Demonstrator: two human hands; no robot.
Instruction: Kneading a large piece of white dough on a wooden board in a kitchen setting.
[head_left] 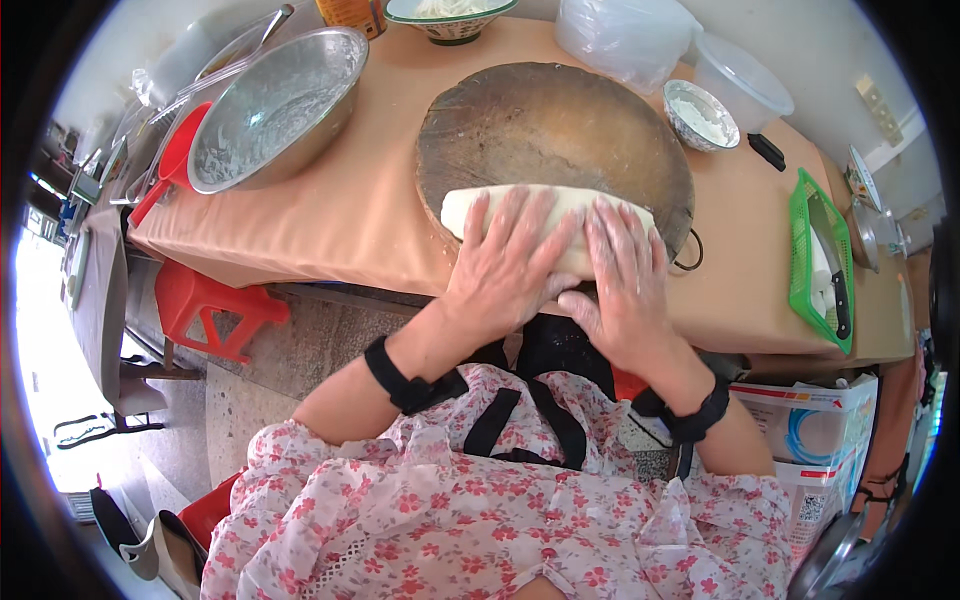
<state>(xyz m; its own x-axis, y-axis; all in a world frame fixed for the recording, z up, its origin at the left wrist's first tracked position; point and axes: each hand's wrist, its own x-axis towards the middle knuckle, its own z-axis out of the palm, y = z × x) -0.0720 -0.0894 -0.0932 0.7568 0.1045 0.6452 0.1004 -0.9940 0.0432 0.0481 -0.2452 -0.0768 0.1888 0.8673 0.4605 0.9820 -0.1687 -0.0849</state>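
A thick log of pale dough (552, 200) lies across the near side of a round wooden chopping board (545, 115). My left hand (510, 250) rests flat on the dough's left and middle part, fingers spread and dusted with flour. On its right part lies my right hand (625, 270), also floury, with the fingers stretched out and pointing away from me. The two thumbs come close together at the dough's near edge. Neither hand is wrapped round the dough. The dough's underside is hidden.
Left stand a floury metal bowl (275, 115) and a red dipper (178, 155). A patterned bowl of white powder (700, 115) and a clear plastic tub (740, 75) are at the back right. A green basket (803, 250) holds a knife (842, 300). A red stool (205, 300) stands below.
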